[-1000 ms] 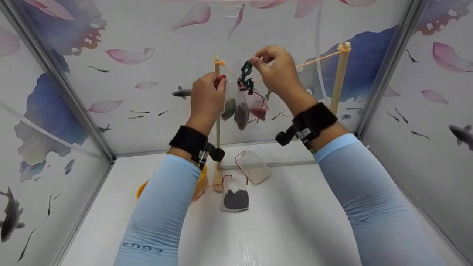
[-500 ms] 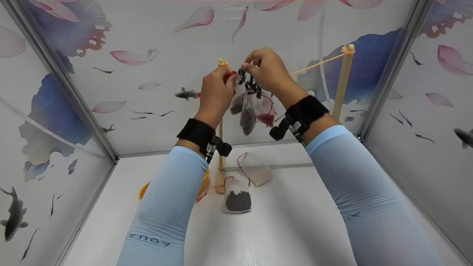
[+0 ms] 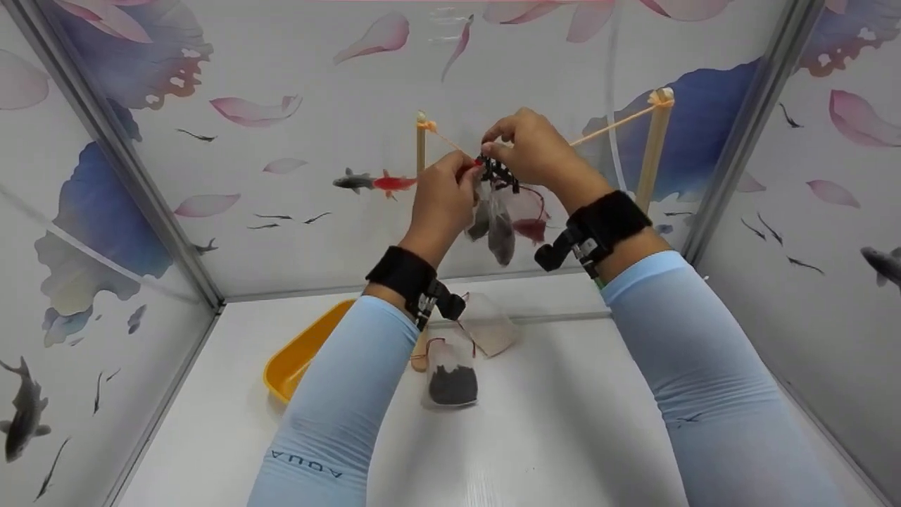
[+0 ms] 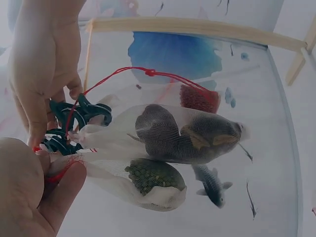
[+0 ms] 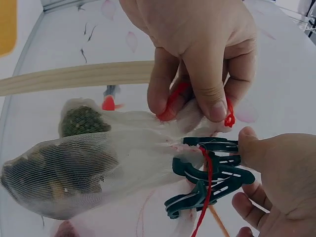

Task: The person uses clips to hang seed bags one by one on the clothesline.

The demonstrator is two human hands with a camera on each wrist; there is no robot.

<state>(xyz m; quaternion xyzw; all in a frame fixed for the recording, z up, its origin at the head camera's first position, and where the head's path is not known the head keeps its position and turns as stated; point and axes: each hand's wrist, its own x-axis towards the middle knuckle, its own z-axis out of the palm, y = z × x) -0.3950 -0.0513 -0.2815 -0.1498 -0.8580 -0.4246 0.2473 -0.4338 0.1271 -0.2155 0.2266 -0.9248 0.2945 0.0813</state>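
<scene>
My left hand [image 3: 442, 201] pinches the gathered neck and red drawstring of a mesh bag with green contents [image 5: 85, 121]. Thumb and fingers of my right hand [image 3: 528, 151] hold a dark green clothes peg [image 5: 212, 144] close to that neck; whether its jaws grip the mesh is unclear. Beside it, more dark green pegs [image 5: 212, 185] sit on the orange cord, largely covered by my hands in the head view. From them hang a mesh bag with dark slices [image 4: 185, 133] and one with red contents [image 4: 200, 98].
The orange cord [image 3: 612, 128] runs between two wooden posts [image 3: 654, 148]. On the white table [image 3: 549, 422] lie a bag with black contents [image 3: 452, 385] and a bag with pale contents [image 3: 489, 331]. A yellow basin [image 3: 281, 366] stands partly behind my left arm.
My left hand has moved right with the green-filled bag, up against the pegs. The peg in my right hand, earlier held above the others, has come down beside them.
</scene>
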